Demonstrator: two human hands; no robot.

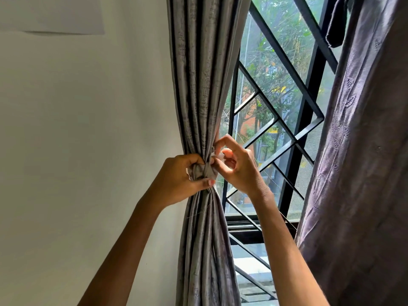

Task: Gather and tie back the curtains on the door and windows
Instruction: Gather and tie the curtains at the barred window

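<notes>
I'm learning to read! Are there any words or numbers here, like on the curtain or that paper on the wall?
None can be read. The paper looks blank, the grey curtain has only a woven pattern, and anything outside the window is too blurred.

Curtain (203,85) — left of window grille (287,133)

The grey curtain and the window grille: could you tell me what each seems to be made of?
Grey curtain: woven cloth with a satin-like sheen, fibre unclear; its folds catch light in streaks. Window grille: probably metal, painted matt black; thin, straight, square-edged bars.
</notes>
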